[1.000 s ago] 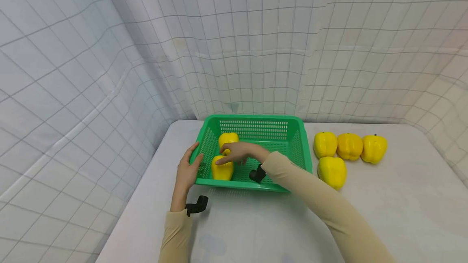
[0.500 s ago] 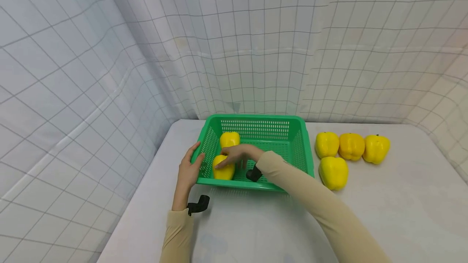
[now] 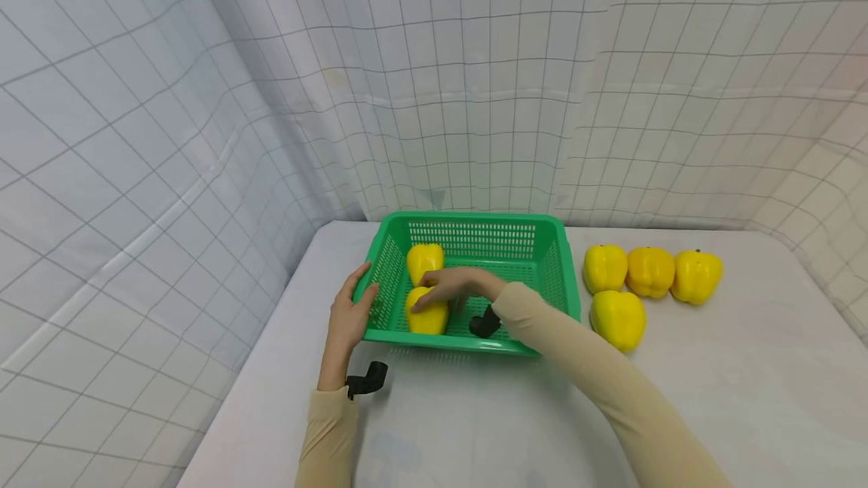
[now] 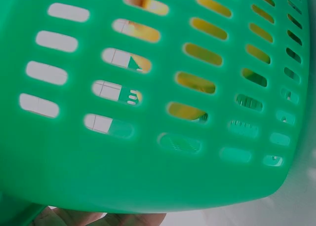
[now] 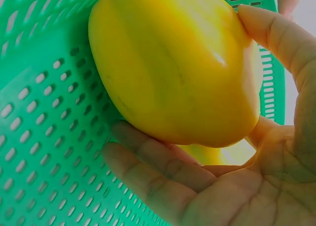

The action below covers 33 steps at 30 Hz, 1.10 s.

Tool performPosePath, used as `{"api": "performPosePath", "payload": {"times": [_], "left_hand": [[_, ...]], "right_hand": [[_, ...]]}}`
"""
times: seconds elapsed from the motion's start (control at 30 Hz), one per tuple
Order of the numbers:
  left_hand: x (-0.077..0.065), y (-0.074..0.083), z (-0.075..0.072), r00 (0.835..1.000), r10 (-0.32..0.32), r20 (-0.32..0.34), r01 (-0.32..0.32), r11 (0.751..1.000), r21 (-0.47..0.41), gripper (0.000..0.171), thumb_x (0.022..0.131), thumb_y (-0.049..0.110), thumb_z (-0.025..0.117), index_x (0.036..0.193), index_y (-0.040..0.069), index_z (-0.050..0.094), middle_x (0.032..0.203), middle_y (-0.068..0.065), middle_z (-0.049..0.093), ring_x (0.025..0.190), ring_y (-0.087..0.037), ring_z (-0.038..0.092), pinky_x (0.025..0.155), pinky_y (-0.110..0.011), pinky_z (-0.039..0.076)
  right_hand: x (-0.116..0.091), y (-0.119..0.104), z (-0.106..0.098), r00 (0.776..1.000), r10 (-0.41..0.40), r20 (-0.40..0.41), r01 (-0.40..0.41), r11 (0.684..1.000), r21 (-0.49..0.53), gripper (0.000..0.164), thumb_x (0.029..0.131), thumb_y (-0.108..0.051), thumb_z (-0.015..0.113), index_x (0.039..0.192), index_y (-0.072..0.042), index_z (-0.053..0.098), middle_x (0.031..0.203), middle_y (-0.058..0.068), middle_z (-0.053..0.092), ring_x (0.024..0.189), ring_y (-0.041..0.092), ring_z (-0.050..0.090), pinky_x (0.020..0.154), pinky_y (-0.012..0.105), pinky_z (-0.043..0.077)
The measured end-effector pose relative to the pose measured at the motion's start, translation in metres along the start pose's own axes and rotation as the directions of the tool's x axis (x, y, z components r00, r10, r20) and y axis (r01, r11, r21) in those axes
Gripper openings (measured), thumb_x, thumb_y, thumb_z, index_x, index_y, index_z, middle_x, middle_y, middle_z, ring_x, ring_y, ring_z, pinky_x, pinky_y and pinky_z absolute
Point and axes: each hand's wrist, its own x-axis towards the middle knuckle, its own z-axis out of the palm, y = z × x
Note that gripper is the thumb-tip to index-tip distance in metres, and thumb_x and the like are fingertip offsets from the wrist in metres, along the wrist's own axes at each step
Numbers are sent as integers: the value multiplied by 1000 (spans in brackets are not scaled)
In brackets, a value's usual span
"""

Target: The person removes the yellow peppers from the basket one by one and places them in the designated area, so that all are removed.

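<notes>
In the head view, my right hand (image 3: 457, 284) holds a yellow bell pepper (image 3: 427, 315) at the near left of a green plastic basket (image 3: 468, 342). Seen from the right wrist, the thumb lies along one side of this pepper (image 5: 173, 63) and the fingers curve under the other. Behind it in the basket sits a second yellow bell pepper (image 3: 425, 262), partly covered by the hand. My left hand (image 3: 349, 316) grips the basket's left rim. The left wrist view shows the slotted basket wall (image 4: 123, 171) close up, with yellow showing through and fingertips at the bottom edge.
Right of the basket, several more bell peppers lie on the white table (image 3: 461, 420): a yellow one (image 3: 605, 268), a deeper orange-yellow one (image 3: 650, 272), another yellow one (image 3: 697, 276) and a nearer one (image 3: 618, 320). A grid-patterned white curtain (image 3: 475, 96) hangs behind.
My right hand has closed onto the near pepper and shifted it slightly right, away from the basket's left wall. The left hand stays on the rim.
</notes>
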Motion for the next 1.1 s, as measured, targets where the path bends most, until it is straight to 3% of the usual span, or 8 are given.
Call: {"api": "performPosePath", "payload": {"times": [0.33,0.5,0.6,0.73,0.9,1.1], "left_hand": [[-1,1,-1,1000,-11,9,11,1000,6,48,98,30,51,145,24,41,146,-13,38,113,-32,46,89,-51,38],[0,0,-1,1000,-8,12,8,1000,9,48,98,31,51,145,24,41,146,-12,37,116,-31,44,91,-52,37],[0,0,-1,1000,-6,12,6,1000,11,48,98,30,52,145,24,41,147,-12,37,116,-31,44,91,-52,36],[0,0,-2,1000,-6,10,6,1000,10,48,98,31,51,145,24,41,147,-12,37,117,-31,44,91,-52,36],[0,0,-2,1000,-2,9,2,1000,7,48,98,30,51,145,23,42,147,-12,37,119,-32,43,93,-53,36],[1,0,-1,1000,0,11,0,1000,9,47,99,29,51,145,23,42,147,-12,37,120,-32,42,93,-54,35]], "right_hand": [[-12,13,-9,998,-26,54,20,994,104,65,84,-36,71,136,-11,40,115,8,51,102,23,54,84,41,48],[-22,16,-14,998,-38,54,35,997,65,57,84,-39,70,131,-15,46,110,7,55,98,22,54,82,39,48],[-28,17,-17,998,-47,40,46,999,21,56,83,-44,69,130,-20,48,109,5,57,97,23,55,82,40,47],[-37,17,-21,998,-63,16,62,997,38,58,82,-49,68,130,-22,48,108,3,58,96,22,56,83,43,46],[-48,18,-26,994,-103,-20,105,988,111,54,84,-44,68,127,-16,50,102,8,62,89,23,59,82,43,48],[-61,19,-30,985,-141,-101,153,981,121,55,85,-46,66,127,-14,49,105,8,59,88,23,58,82,45,48]]}}
